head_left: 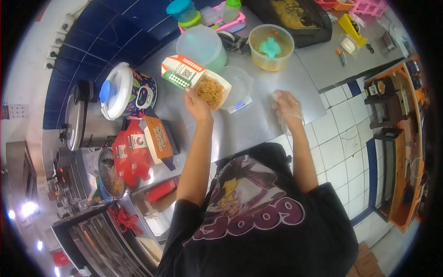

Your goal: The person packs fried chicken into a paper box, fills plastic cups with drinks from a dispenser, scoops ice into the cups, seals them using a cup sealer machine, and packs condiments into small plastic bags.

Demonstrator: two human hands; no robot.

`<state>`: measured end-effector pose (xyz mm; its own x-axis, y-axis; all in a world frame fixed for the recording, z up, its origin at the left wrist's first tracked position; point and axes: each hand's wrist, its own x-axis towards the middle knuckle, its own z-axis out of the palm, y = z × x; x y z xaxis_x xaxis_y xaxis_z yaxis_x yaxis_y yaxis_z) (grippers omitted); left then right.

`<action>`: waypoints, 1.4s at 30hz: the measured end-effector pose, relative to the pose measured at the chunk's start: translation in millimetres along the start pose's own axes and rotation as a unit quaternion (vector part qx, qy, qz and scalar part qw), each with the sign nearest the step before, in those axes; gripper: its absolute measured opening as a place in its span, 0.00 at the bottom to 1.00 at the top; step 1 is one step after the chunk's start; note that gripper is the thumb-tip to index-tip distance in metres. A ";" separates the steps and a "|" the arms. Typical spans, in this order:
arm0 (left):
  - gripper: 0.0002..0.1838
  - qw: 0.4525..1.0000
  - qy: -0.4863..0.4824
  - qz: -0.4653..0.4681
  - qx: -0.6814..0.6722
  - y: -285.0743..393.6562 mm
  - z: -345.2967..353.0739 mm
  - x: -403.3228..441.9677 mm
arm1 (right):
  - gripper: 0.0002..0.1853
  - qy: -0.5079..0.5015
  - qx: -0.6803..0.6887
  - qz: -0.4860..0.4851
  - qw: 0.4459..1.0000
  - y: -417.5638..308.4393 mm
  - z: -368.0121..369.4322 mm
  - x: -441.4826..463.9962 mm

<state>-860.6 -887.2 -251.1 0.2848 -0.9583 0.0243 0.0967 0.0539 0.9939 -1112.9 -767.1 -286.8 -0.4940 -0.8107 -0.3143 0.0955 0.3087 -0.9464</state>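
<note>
The left hand (199, 110) has its fingers and thumb closed on the near edge of an open printed box (187, 70), holding it up over the metal worktop (230, 134). Inside the box, just beyond the fingers, lies brown, crumbly food (210, 91); the printed flap stands open on the left. The right hand (288, 110), well to the right of the box, is partly curled inside a clear plastic glove (296, 116) (whether it pinches anything, I cannot tell).

Beyond the left hand, behind the box, is a large translucent tub (199, 48) with its lid on; its contents are too blurred to make out. A flat clear lid (242, 85) lies between the two hands, partly hidden by the box. Farther out, beyond the right hand, a clear round bowl (271, 65) holds amber liquid and a turquoise utensil (270, 47). Past that bowl, a dark tray (319, 40) holds yellowish food (290, 13).

To the left of the left hand stands a patterned cooker (121, 92), its white lid shut. Nearer the body on that side are an orange-topped box (160, 138), a red box (130, 154) spread beside it, and a dark pan (102, 174) with orange-brown food (114, 185) in it
</note>
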 end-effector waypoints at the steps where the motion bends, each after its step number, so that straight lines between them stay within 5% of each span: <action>1: 0.30 1.000 -0.005 0.002 0.000 0.3 4.3 0.6 | 0.15 -0.004 0.038 0.028 0.999 -4.4 -0.5 -3.1; 6: 0.26 0.999 0.026 0.033 0.025 -3.5 16.6 6.7 | 0.15 -0.016 -0.172 -0.080 0.982 6.8 -12.5 2.0; 14: 0.27 0.998 -0.002 0.042 0.050 -13.3 12.6 17.2 | 0.16 -0.052 -0.134 -0.099 0.985 48.6 -20.1 13.1; 17: 0.27 0.996 0.012 0.049 0.076 -3.4 18.4 14.3 | 0.16 -0.040 -0.149 -0.231 0.961 58.0 -21.0 17.7; 23: 0.23 0.977 -0.005 0.108 0.185 -5.7 19.3 13.4 | 0.11 -0.044 -0.188 -0.092 0.977 24.7 -14.4 -3.2; 32: 0.17 0.890 -0.051 0.297 0.342 -21.3 30.0 5.4 | 0.12 -0.049 -0.260 -0.113 0.958 6.8 -10.2 -10.9; 35: 0.16 0.875 -0.078 0.329 0.346 -17.7 32.8 1.4 | 0.16 -0.025 -0.247 -0.003 0.969 -19.0 -6.2 -22.0; 40: 0.16 0.867 -0.149 0.311 0.361 -12.1 36.6 -4.9 | 0.21 -0.017 -0.253 -0.024 0.967 -3.4 -2.2 -18.5; 42: 0.19 0.811 -0.147 0.410 0.392 -12.3 39.2 -3.1 | 0.21 -0.024 -0.247 -0.054 0.967 4.2 -2.0 -16.6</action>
<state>-900.1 -895.9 -259.2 -0.3035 -0.7227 0.6210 -0.6781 0.6217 0.3921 -1106.0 -751.4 -285.4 -0.4364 -0.8701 -0.2291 -0.3847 0.4106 -0.8266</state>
